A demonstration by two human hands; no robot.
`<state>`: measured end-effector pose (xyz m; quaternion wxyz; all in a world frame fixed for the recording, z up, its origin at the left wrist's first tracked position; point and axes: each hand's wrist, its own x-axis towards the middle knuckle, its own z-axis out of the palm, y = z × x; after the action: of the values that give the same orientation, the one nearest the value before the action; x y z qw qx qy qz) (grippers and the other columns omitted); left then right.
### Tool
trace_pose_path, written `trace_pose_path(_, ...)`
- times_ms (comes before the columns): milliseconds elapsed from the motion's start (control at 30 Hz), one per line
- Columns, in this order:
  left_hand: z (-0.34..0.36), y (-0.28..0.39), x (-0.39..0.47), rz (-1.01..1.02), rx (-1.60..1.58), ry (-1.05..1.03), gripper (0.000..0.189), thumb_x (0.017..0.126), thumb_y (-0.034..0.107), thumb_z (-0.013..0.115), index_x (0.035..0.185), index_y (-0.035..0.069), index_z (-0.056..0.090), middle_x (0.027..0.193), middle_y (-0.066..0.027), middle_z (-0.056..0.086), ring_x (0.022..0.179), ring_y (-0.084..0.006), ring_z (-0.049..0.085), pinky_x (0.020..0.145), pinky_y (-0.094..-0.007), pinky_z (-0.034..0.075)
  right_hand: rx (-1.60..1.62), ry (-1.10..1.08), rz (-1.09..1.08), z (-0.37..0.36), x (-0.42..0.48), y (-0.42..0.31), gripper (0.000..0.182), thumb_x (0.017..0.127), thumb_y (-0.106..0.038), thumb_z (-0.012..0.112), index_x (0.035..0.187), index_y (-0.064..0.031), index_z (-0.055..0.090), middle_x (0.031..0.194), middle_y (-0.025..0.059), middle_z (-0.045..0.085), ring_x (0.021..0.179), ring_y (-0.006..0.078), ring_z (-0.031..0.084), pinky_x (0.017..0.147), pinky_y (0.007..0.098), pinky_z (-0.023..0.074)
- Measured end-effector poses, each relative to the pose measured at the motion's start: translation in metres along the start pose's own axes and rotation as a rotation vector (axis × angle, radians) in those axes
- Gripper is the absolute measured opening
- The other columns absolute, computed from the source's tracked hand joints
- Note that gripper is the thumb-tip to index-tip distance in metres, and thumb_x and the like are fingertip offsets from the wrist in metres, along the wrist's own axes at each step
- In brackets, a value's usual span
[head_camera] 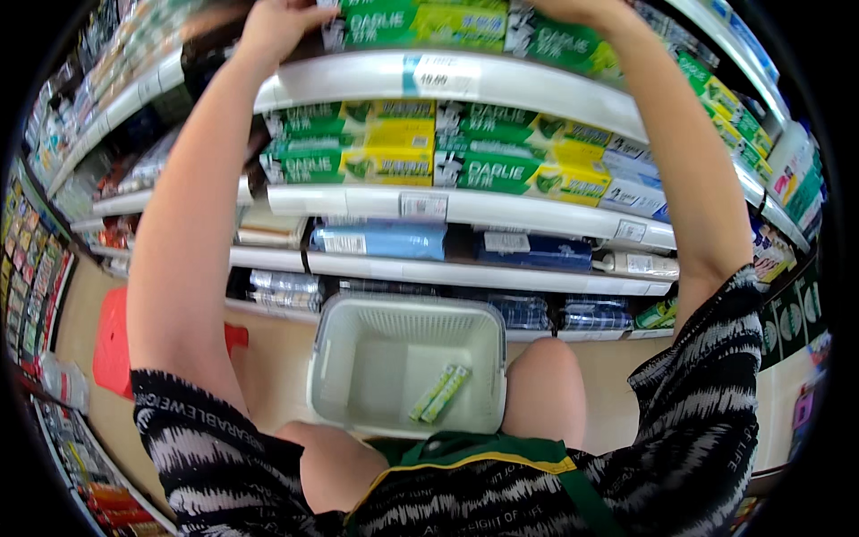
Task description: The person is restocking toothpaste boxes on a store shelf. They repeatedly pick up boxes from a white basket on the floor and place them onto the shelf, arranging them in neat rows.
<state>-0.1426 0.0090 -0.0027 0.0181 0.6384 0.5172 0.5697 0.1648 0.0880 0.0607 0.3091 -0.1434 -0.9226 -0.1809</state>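
Note:
My left hand (288,23) is at the top edge of the view, its thumb against the left end of a green Darlie toothpaste box (382,27) on the upper shelf. My right hand (580,10) is partly cut off at the top, over another green Darlie box (560,43); its fingertips are hidden. Below, stacked green and yellow toothpaste boxes (389,164) fill part of a middle shelf. A pale plastic basket (322,362) stands between my knees, with two slim green-and-white packs (439,396) lying in it.
White shelf edges (537,208) curve across in front. Lower shelves hold a light blue package (382,240) and dark blue packages (537,252). A red plastic stool (114,342) is on the floor at left. More stocked shelves (30,282) stand at far left.

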Motion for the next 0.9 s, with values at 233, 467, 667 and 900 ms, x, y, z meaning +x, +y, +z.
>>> trace_pose_path(233,0.019,0.034,-0.176,-0.176,-0.055,0.153,0.038,0.085,0.027,0.059,0.115,0.004,0.054,0.103,-0.0122,0.061,0.093,-0.0183,0.058,0.084,-0.0292,0.045,0.260,0.155,-0.205,0.078,-0.133,-0.082,0.029,0.078,-0.015,0.060,0.106,-0.0051,0.059,0.102,0.0144,0.059,0.093,0.0233,0.056,0.085,0.0349,0.0437)
trace_pose_path(467,0.194,-0.113,-0.452,-1.055,-0.033,-0.548,0.023,0.079,0.026,0.063,0.086,0.005,0.067,0.071,-0.0071,0.065,0.064,-0.0162,0.061,0.064,-0.0301,0.049,0.384,-0.923,-0.508,0.321,-0.300,-0.199,0.011,0.071,-0.008,0.055,0.074,-0.0044,0.065,0.081,0.0126,0.065,0.077,0.0275,0.064,0.062,0.0381,0.0516)
trace_pose_path(667,0.273,-0.151,-0.572,-1.157,0.495,-1.132,0.039,0.072,0.031,0.066,0.098,0.004,0.062,0.102,-0.0134,0.062,0.093,-0.0287,0.060,0.078,-0.0354,0.049,0.183,-1.216,-0.580,0.465,-0.413,-0.265,0.011,0.073,-0.010,0.056,0.074,-0.0106,0.067,0.082,0.0064,0.066,0.080,0.0214,0.064,0.058,0.0374,0.0499)
trace_pose_path(900,0.290,-0.158,-0.604,-1.188,0.435,-1.247,0.041,0.070,0.023,0.068,0.105,0.006,0.056,0.103,-0.0108,0.061,0.096,-0.0245,0.060,0.079,-0.0355,0.049,0.039,-1.125,-0.729,0.478,-0.451,-0.283,0.013,0.074,-0.013,0.054,0.079,-0.0128,0.066,0.080,0.0010,0.064,0.075,0.0158,0.062,0.056,0.0336,0.0466)
